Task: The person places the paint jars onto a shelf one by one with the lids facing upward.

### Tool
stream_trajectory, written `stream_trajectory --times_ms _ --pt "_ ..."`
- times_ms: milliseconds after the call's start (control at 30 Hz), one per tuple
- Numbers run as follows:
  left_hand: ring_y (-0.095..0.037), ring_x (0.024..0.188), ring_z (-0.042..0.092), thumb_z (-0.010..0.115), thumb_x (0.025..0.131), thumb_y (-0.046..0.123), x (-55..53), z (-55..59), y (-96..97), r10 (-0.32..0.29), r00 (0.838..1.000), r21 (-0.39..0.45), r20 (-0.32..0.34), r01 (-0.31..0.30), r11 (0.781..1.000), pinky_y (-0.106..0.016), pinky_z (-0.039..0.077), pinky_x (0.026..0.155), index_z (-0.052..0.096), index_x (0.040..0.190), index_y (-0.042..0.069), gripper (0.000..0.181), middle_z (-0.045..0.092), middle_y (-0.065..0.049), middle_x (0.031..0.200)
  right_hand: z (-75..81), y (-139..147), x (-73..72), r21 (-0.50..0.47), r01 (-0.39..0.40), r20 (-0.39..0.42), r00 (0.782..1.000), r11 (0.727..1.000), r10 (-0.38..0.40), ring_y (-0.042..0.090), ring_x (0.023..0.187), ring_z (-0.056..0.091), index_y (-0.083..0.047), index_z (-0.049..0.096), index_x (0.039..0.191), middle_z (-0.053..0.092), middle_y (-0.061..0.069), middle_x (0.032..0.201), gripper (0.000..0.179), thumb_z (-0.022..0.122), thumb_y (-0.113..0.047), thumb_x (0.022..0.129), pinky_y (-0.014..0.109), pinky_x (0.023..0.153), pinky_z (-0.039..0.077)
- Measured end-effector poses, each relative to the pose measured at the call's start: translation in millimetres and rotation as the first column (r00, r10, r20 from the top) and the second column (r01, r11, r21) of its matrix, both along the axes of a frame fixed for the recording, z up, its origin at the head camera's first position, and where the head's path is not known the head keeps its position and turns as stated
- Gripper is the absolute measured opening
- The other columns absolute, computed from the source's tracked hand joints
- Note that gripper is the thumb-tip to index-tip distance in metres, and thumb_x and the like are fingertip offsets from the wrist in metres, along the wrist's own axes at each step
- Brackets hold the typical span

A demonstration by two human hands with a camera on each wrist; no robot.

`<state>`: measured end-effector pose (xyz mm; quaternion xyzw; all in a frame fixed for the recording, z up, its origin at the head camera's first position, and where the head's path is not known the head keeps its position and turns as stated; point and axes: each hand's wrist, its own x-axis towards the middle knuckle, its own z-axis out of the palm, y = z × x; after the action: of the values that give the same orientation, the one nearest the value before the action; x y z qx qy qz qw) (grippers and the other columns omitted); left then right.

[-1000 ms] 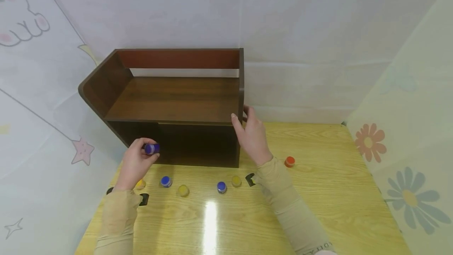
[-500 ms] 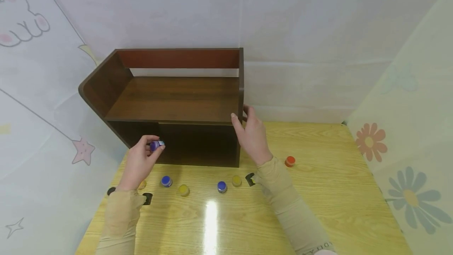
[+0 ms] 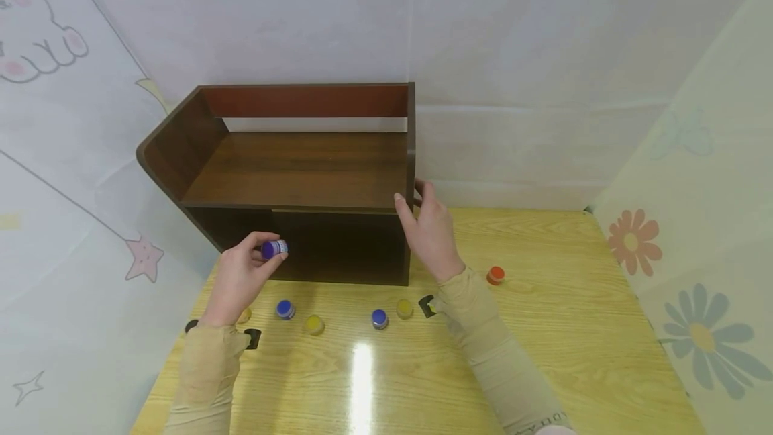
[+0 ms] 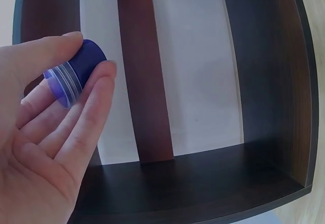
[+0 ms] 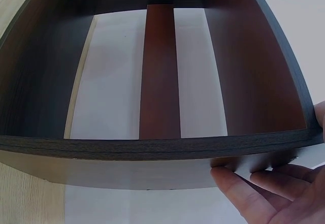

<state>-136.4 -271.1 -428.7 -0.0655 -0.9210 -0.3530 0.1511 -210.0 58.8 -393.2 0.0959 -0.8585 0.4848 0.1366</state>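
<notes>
A small clear-walled jar [image 3: 274, 249] with purple contents and a dark blue-purple lid is tilted on its side between the thumb and fingers of my left hand [image 3: 238, 277]. That hand pinches it in front of the lower opening of a dark brown wooden shelf [image 3: 302, 166]. The left wrist view shows the jar [image 4: 76, 74] closer, its lid [image 4: 91, 59] near the fingertips. My right hand [image 3: 433, 237] holds the shelf's right side panel, thumb at the front edge. Its fingers [image 5: 244, 191] lie against the panel's outer face in the right wrist view.
On the wooden table [image 3: 561, 341] stand blue-lidded jars [image 3: 285, 309] and yellow-lidded jars [image 3: 313, 325] before the shelf. A red-lidded jar [image 3: 495, 275] stands to the right. An orange-yellow jar [image 3: 244, 315] is partly hidden behind my left wrist. Printed cloth [image 3: 513, 86] hangs around the table.
My left hand has moved slightly right with the jar and turned it, so more of its side shows. The right hand and the shelf have stayed in place.
</notes>
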Motion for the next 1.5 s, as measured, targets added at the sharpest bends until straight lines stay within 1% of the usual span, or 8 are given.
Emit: stream_trajectory --times_ms 267,500,867,1000,1167,1267,1333,1500 --pt "-0.018 0.077 0.069 0.082 0.086 0.006 1.3 5.1 1.6 -0.024 0.998 -0.013 -0.056 0.024 1.000 -0.022 0.056 0.066 0.068 0.115 0.008 0.032 0.071 -0.008 0.100 -0.6 0 0.3 0.003 0.007 0.017 1.000 1.000 -0.007 0.034 0.119 0.062 0.000 0.045 0.144 0.053 0.019 0.146 0.061 0.054 -0.045 0.104 0.048 0.094 0.053" --pt "-0.011 0.071 0.064 0.080 0.090 0.011 1.3 8.8 3.7 -0.029 0.988 -0.013 -0.150 0.028 1.000 -0.014 0.051 0.068 0.069 0.105 0.010 0.018 0.070 0.000 0.099 0.1 0 0.4 -0.002 0.004 0.012 1.000 1.000 -0.004 0.035 0.119 0.062 0.001 0.045 0.144 0.053 0.019 0.146 0.060 0.054 -0.043 0.104 0.049 0.093 0.053" --pt "-0.018 0.078 0.066 0.085 0.083 0.006 11.1 25.0 7.9 0.015 0.976 0.008 -0.219 -0.013 1.000 -0.015 0.050 0.059 0.064 0.116 0.007 0.039 0.072 -0.006 0.097 -0.5 0 0.7 -0.003 0.013 0.010 1.000 1.000 -0.013 0.036 0.118 0.063 0.002 0.045 0.143 0.053 0.020 0.146 0.060 0.055 -0.042 0.104 0.049 0.093 0.054" --pt "-0.018 0.082 0.067 0.089 0.077 0.002 15.6 33.7 8.7 0.023 0.972 0.028 -0.232 -0.017 0.999 -0.015 0.053 0.064 0.060 0.117 0.006 0.049 0.071 -0.006 0.104 -0.2 -1 0.6 -0.004 0.014 0.010 1.000 1.000 -0.014 0.036 0.118 0.062 0.002 0.045 0.143 0.053 0.020 0.145 0.060 0.055 -0.043 0.104 0.048 0.093 0.054" --pt "-0.018 0.081 0.068 0.090 0.075 0.002 19.9 43.4 9.1 0.043 0.971 0.042 -0.236 -0.034 0.999 -0.009 0.050 0.068 0.067 0.113 0.007 0.045 0.074 -0.005 0.099 -0.3 -1 1.2 -0.003 0.014 0.016 1.000 1.000 -0.014 0.035 0.119 0.062 0.000 0.045 0.144 0.052 0.019 0.146 0.060 0.054 -0.044 0.104 0.047 0.093 0.054" --pt "-0.018 0.083 0.069 0.091 0.075 0.004 22.6 48.5 9.7 0.060 0.969 0.051 -0.238 -0.049 0.997 -0.008 0.049 0.072 0.070 0.117 0.008 0.047 0.075 -0.005 0.104 -0.6 0 0.9 -0.004 0.013 0.016 1.000 1.000 -0.013 0.035 0.119 0.062 0.000 0.044 0.144 0.052 0.019 0.146 0.061 0.054 -0.045 0.104 0.047 0.093 0.054" --pt "-0.015 0.085 0.069 0.091 0.076 0.006 24.4 51.2 10.0 0.080 0.967 0.057 -0.240 -0.068 0.996 -0.008 0.049 0.070 0.071 0.119 0.009 0.047 0.075 -0.005 0.105 -0.7 0 0.8 -0.005 0.011 0.014 1.000 1.000 -0.011 0.035 0.118 0.062 0.000 0.044 0.144 0.052 0.019 0.146 0.061 0.054 -0.045 0.104 0.048 0.093 0.054" --pt "0.002 0.084 0.065 0.092 0.074 0.008 27.6 58.4 7.9 0.120 0.951 0.071 -0.286 -0.104 0.992 -0.013 0.039 0.050 0.077 0.115 0.012 0.044 0.077 -0.005 0.101 -0.6 0 1.5 -0.005 0.011 0.014 1.000 1.000 -0.011 0.035 0.118 0.062 0.000 0.045 0.144 0.053 0.019 0.146 0.061 0.054 -0.045 0.104 0.048 0.093 0.054"
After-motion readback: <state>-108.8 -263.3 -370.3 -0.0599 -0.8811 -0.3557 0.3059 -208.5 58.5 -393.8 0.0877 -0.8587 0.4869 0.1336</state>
